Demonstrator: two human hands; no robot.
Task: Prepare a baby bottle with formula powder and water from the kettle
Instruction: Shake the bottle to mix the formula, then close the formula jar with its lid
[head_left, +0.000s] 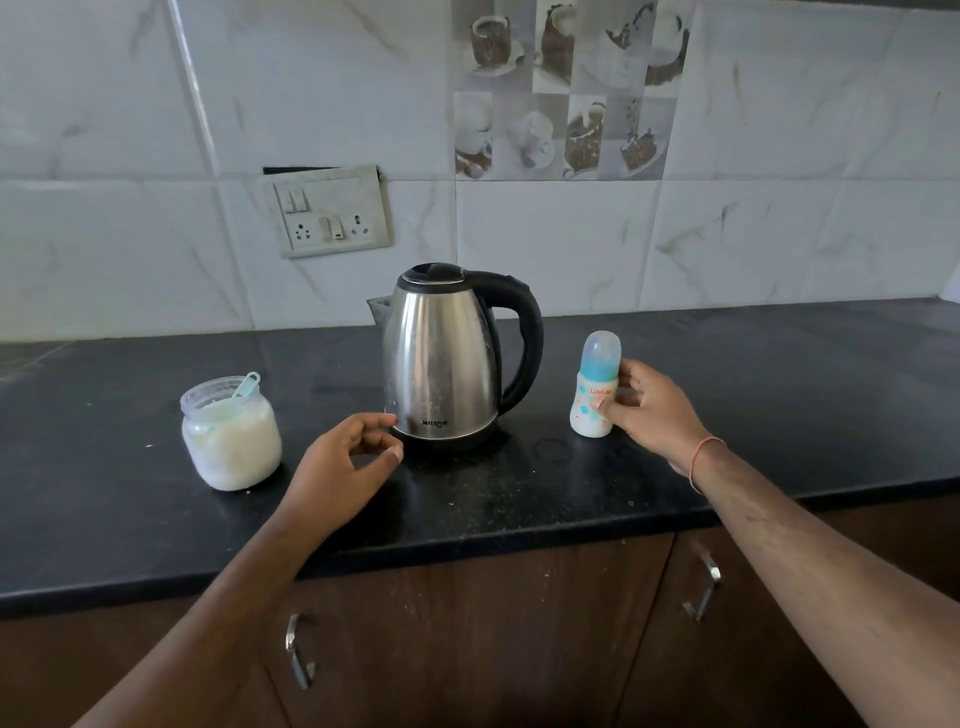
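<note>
My right hand (647, 410) pinches the upright white-and-teal plastic baby bottle (596, 387) toward the black counter's (779, 395) right end; left hand (345, 462), loosely curled, holds nothing.

We see a steel kettle (441, 358) standing upright in the middle of the black desk (779, 374), its lid closed, black handle to the right and spout to the left. Our right hand (652, 410) holds the baby bottle (596, 387), which stands upright with its clear cap on, thumb and fingers curled round its white body. Our left hand (345, 462) hovers just in front of the kettle's base, fingers loosely curled and holding nothing. At the left stands an open jar (231, 441) of white powder with a pale blue scoop (245, 385) in it.
</note>
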